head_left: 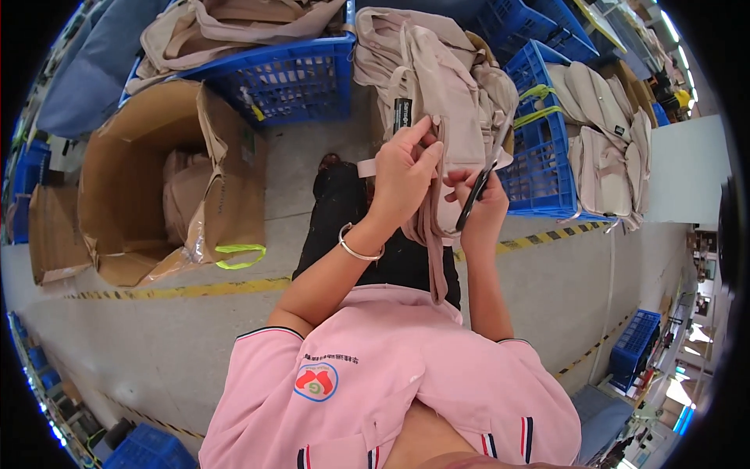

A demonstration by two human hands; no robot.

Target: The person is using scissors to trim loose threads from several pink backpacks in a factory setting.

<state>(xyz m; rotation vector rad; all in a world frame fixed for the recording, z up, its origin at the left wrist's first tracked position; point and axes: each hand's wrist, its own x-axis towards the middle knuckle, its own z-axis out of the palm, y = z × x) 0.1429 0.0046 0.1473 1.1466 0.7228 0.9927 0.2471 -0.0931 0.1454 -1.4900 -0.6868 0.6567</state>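
A beige-pink fabric bag (pixel 453 86) lies in front of me on top of more bags of the same colour. My left hand (pixel 408 162) is closed at its near side, thumb and fingertips pinched on the edge of the bag beside a black label (pixel 402 114). Just to the right, my right hand (pixel 482 205) grips a pair of scissors (pixel 473 197) by dark handles, the blades pointing up and away along the bag's right side. Whether the blades touch fabric or thread I cannot tell. A long strap (pixel 436 266) hangs from the bag down to my lap.
On the left stands an open cardboard box (pixel 117 156) with beige-pink fabric inside. Behind it, a blue crate (pixel 289 82) is heaped with similar bags. Another blue crate (pixel 539 168) at the right holds pale bags (pixel 601 117). Yellow-and-black tape (pixel 539 237) crosses the floor.
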